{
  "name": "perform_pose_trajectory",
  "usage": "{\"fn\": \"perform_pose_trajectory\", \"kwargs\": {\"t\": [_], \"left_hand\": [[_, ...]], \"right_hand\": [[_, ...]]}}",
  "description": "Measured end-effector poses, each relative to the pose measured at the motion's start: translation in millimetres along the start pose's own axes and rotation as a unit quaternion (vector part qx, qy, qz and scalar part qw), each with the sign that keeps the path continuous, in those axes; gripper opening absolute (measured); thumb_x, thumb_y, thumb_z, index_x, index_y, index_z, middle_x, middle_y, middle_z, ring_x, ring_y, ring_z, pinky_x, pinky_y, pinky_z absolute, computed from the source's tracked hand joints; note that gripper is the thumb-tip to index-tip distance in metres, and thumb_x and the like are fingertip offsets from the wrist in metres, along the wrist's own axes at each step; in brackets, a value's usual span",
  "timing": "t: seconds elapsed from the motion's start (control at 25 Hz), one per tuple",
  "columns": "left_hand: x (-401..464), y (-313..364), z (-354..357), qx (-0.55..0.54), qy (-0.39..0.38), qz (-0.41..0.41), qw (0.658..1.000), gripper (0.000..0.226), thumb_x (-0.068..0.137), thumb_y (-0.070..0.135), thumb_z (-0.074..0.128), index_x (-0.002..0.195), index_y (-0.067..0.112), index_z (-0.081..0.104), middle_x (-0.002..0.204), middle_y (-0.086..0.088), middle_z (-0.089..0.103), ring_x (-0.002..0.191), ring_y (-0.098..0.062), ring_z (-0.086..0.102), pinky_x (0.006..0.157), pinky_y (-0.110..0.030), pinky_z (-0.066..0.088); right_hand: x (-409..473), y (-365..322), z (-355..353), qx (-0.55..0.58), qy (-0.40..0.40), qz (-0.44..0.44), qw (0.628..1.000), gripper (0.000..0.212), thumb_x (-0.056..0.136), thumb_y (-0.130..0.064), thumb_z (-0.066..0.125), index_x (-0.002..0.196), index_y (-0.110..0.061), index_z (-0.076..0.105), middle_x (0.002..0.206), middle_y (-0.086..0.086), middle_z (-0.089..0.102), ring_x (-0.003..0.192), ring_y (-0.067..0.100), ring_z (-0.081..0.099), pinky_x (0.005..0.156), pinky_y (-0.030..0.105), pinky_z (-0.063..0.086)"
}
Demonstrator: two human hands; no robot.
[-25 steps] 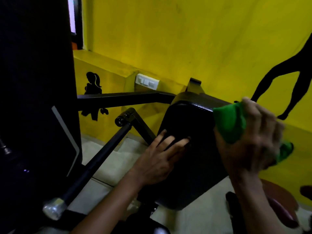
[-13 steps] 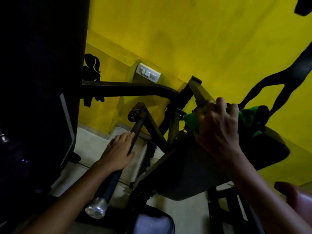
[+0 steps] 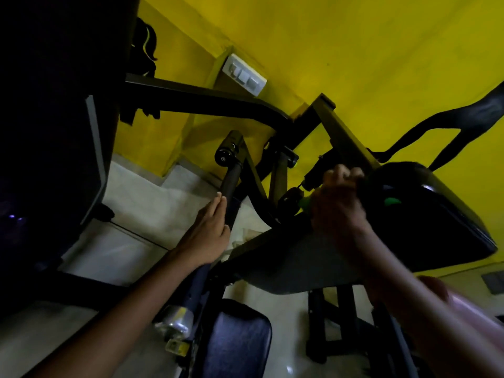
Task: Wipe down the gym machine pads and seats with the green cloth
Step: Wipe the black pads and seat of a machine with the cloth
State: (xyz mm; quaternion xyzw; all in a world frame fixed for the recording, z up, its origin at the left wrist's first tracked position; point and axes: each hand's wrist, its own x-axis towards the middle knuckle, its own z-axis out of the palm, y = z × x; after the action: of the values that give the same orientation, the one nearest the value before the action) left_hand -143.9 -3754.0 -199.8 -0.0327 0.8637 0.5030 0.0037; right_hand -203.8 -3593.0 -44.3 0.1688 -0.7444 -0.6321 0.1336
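A black slanted pad [image 3: 425, 227] of the gym machine fills the right middle. My right hand [image 3: 338, 203] is curled around the green cloth [image 3: 391, 201] at the pad's upper edge; the hand is blurred and only small bits of the cloth show. Straight fingers of my left hand [image 3: 207, 233] lie against a black handle bar [image 3: 231, 186] that runs down to a silver end cap [image 3: 174, 324]. A dark blue seat [image 3: 234, 342] sits at the bottom centre.
Black frame tubes [image 3: 207, 102] cross in front of the yellow wall [image 3: 327, 36], which bears a white switch plate [image 3: 243, 75]. A tall dark machine column [image 3: 54, 132] stands at the left. Pale floor tiles [image 3: 141, 214] lie below.
My left hand left the pad's face and now rests on the handle bar. My right hand carried the cloth over the pad's top edge. The view tilted downward.
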Motion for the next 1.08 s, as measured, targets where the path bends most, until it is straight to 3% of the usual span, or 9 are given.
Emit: {"fn": "perform_pose_trajectory", "kwargs": {"t": [0.04, 0.12, 0.24, 0.32, 0.44, 0.52, 0.68, 0.88, 1.08], "left_hand": [[-1, -4, 0, -0.001, 0.006, 0.005, 1.0, 0.06, 0.102, 0.02, 0.032, 0.152, 0.014, 0.002, 0.16, 0.001, -0.007, 0.146, -0.016, 0.005, 0.112, -0.025, 0.014], [-2, -8, -1, -0.011, -0.001, 0.006, 1.0, 0.06, 0.102, 0.021, 0.033, 0.152, 0.015, 0.001, 0.16, 0.002, -0.007, 0.146, -0.015, 0.005, 0.112, -0.024, 0.013], [2, -14, 3, -0.054, 0.001, 0.013, 0.998, 0.06, 0.101, 0.018, 0.037, 0.153, 0.017, 0.006, 0.16, 0.004, -0.003, 0.146, -0.013, 0.007, 0.112, -0.022, 0.013], [4, -16, 5, -0.095, 0.013, 0.013, 0.995, 0.061, 0.1, 0.016, 0.041, 0.152, 0.018, 0.011, 0.16, 0.004, 0.002, 0.146, -0.012, 0.01, 0.11, -0.02, 0.013], [4, -22, 3, -0.134, 0.012, 0.011, 0.991, 0.062, 0.098, 0.016, 0.046, 0.151, 0.02, 0.016, 0.159, 0.006, 0.008, 0.144, -0.009, 0.013, 0.107, -0.016, 0.014], [5, -26, 0, -0.135, 0.006, 0.027, 0.99, 0.064, 0.096, 0.016, 0.05, 0.151, 0.02, 0.018, 0.156, 0.006, 0.011, 0.143, -0.009, 0.016, 0.107, -0.016, 0.017], [29, -35, -12, -0.054, -0.019, 0.046, 0.997, 0.075, 0.089, 0.024, 0.06, 0.15, 0.021, 0.018, 0.154, 0.004, 0.01, 0.141, -0.016, 0.017, 0.109, -0.033, 0.029], [52, -48, -20, -0.033, -0.07, 0.148, 0.986, 0.09, 0.074, 0.063, 0.046, 0.15, 0.022, 0.021, 0.157, 0.009, 0.004, 0.144, -0.011, 0.009, 0.112, -0.029, 0.025], [63, -60, -17, -0.062, -0.076, 0.177, 0.979, 0.086, 0.076, 0.063, 0.048, 0.15, 0.025, 0.023, 0.158, 0.013, 0.001, 0.146, -0.007, 0.005, 0.113, -0.029, 0.022]], "right_hand": [[-1, -3, -7, 0.082, -0.038, -0.005, 0.996, 0.043, 0.09, -0.047, 0.042, 0.113, -0.017, 0.061, 0.116, 0.001, 0.055, 0.11, 0.017, 0.05, 0.095, 0.034, 0.032], [-9, -2, -15, 0.116, -0.001, -0.061, 0.991, 0.035, 0.096, -0.036, 0.04, 0.114, -0.012, 0.058, 0.119, 0.013, 0.05, 0.114, 0.029, 0.044, 0.097, 0.041, 0.035], [-7, 29, -16, 0.134, 0.014, 0.02, 0.991, 0.032, 0.095, -0.037, 0.042, 0.113, -0.016, 0.059, 0.121, 0.01, 0.051, 0.114, 0.03, 0.043, 0.096, 0.041, 0.035], [-6, 27, -17, 0.124, -0.014, 0.019, 0.992, 0.032, 0.094, -0.038, 0.043, 0.111, -0.017, 0.06, 0.122, 0.011, 0.049, 0.115, 0.031, 0.043, 0.097, 0.042, 0.035], [1, -25, -20, 0.126, -0.086, -0.088, 0.984, 0.035, 0.096, -0.034, 0.041, 0.116, -0.01, 0.058, 0.126, 0.019, 0.044, 0.122, 0.037, 0.037, 0.104, 0.048, 0.031], [10, -52, -18, 0.135, -0.125, -0.103, 0.978, 0.039, 0.098, -0.035, 0.037, 0.122, -0.011, 0.057, 0.129, 0.02, 0.043, 0.123, 0.037, 0.036, 0.105, 0.048, 0.029], [37, -32, -12, 0.188, -0.116, -0.035, 0.975, 0.039, 0.095, -0.039, 0.041, 0.121, -0.017, 0.06, 0.127, 0.015, 0.049, 0.119, 0.034, 0.04, 0.103, 0.048, 0.03], [53, -100, -8, 0.202, -0.205, -0.193, 0.938, 0.042, 0.1, -0.04, 0.037, 0.128, -0.015, 0.055, 0.137, 0.019, 0.039, 0.13, 0.035, 0.031, 0.11, 0.045, 0.021], [62, -92, 7, 0.219, -0.185, -0.191, 0.939, 0.041, 0.095, -0.044, 0.045, 0.124, -0.018, 0.058, 0.132, 0.015, 0.043, 0.127, 0.031, 0.035, 0.105, 0.044, 0.026]]}}
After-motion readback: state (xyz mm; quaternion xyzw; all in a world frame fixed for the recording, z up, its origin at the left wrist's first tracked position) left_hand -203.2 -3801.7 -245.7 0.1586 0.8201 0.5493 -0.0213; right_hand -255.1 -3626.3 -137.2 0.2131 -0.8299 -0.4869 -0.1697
